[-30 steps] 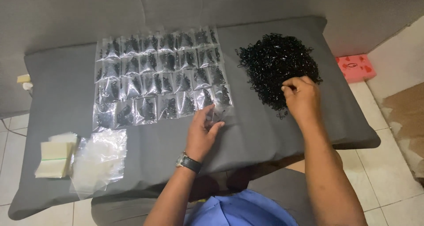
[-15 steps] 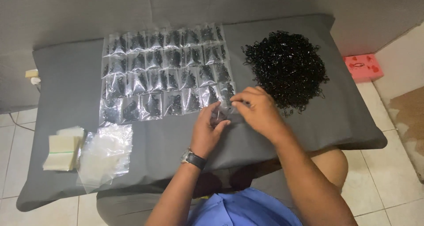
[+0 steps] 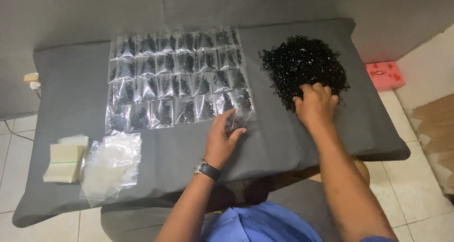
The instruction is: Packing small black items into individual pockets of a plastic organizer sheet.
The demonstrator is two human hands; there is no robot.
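Bagging step: left hand (image 3: 223, 139) pinches a small clear plastic bag (image 3: 235, 120) at the near-right corner of the filled-bag grid (image 3: 177, 76) on the grey cushion (image 3: 293, 138). Right hand (image 3: 315, 105), fingers curled, digs into the heap of black elastic bands (image 3: 302, 67), far right; half a second ago it was at the bag. Next, probably: pinch bands, carry left.
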